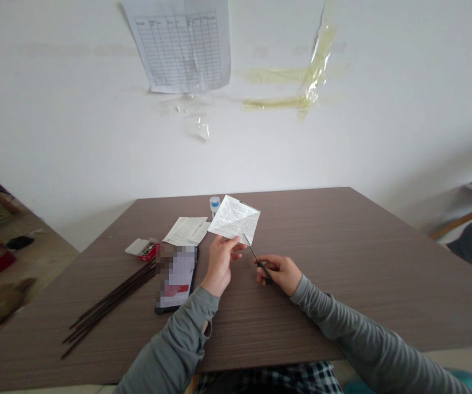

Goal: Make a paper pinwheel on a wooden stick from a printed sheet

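My left hand (220, 264) pinches the lower corner of a folded printed paper (234, 219) and holds it up above the brown table (343, 262). My right hand (279, 272) grips small dark scissors (257, 259). Their blades point up and left, with the tips touching the paper's lower edge. Both arms wear grey sleeves.
A phone (177, 277) lies face up left of my left hand. A bundle of thin dark sticks (110, 300) lies further left. Another printed sheet (186, 230), a small red and white box (143, 248) and a little blue-capped bottle (214, 204) sit behind. A taped chart (182, 44) hangs on the wall.
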{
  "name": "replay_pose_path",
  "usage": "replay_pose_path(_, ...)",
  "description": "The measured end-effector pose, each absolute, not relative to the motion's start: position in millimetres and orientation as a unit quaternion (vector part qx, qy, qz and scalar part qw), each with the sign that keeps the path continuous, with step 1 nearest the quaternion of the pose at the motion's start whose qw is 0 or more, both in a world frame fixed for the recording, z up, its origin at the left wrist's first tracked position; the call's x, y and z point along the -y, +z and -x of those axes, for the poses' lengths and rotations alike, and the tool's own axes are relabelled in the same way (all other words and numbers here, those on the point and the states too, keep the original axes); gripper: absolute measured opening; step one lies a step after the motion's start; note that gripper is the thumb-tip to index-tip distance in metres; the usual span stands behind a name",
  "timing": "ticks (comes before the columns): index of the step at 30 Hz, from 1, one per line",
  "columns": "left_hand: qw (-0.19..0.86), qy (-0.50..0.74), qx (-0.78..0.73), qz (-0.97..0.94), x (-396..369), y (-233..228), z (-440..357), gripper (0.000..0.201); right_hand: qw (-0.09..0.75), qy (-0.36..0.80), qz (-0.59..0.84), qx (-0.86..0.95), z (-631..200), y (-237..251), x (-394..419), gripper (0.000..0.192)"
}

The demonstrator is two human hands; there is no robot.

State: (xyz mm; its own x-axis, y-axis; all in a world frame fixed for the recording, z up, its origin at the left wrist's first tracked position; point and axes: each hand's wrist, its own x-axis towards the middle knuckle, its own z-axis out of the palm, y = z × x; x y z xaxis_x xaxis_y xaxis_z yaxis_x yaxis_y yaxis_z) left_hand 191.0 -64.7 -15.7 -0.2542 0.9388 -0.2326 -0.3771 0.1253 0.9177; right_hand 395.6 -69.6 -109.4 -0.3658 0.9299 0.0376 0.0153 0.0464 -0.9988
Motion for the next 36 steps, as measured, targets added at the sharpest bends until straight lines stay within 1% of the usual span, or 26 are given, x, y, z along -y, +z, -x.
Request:
replay_pose_path(9, 0.538, 0.601, -0.524, -0.273, 62.9, -17.3, -189.6, 0.019, 0.395, 0.556, 0.399, 0.613, -397.3, -106.0, 71.3, 0.075)
replay_pose_path(15, 0.537, 0.600, -0.521, -0.284, 62.6, -17.1, -187.6, 0.021, 0.389, 0.574, 0.390, 0.606, -397.9, -102.2, 73.2, 0.082)
replay_pose_path(19, 0.546, 0.596, -0.517, -0.282, 64.9, -14.5, -189.5, 0.018, 0.393, 0.583, 0.383, 0.599, -396.5, -102.1, 74.1, 0.084)
replay_pose_path(30, 0.528, 0.578, -0.544, -0.302, 65.5, -13.9, -192.8, 0.018, 0.401, 0.596, 0.376, 0.586, -395.0, -102.6, 73.1, 0.081)
replay_pose_path(36, 0.522, 0.570, -0.555, -0.307, 63.9, -16.2, -190.8, 0.018, 0.400, 0.598, 0.380, 0.582, -394.3, -101.6, 71.7, 0.082)
